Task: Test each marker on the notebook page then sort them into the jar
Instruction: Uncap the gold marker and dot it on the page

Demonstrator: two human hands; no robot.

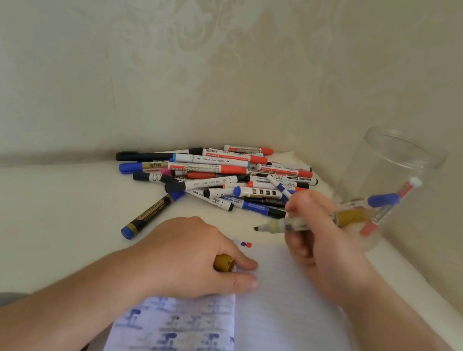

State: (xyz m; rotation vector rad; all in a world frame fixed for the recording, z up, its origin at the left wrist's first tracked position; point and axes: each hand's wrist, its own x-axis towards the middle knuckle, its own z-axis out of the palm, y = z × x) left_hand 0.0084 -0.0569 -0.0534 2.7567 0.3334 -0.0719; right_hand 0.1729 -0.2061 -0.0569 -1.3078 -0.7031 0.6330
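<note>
My right hand (pixel 323 252) grips an uncapped gold marker (pixel 311 222), its dark tip just above the notebook page's (pixel 276 320) far edge, near small blue and red test marks (pixel 246 244). My left hand (pixel 195 258) rests on the page, pinching the gold cap (pixel 224 263) between thumb and forefinger. The marker pile (pixel 218 176) sits toward the table's far corner; the clear jar (pixel 388 183), at the right edge, holds two markers.

We see cream wallpaper (pixel 217 35) with a faint damask pattern (two walls meeting in a corner) above a pale off-white tabletop (pixel 33 218), all under soft, even light.
</note>
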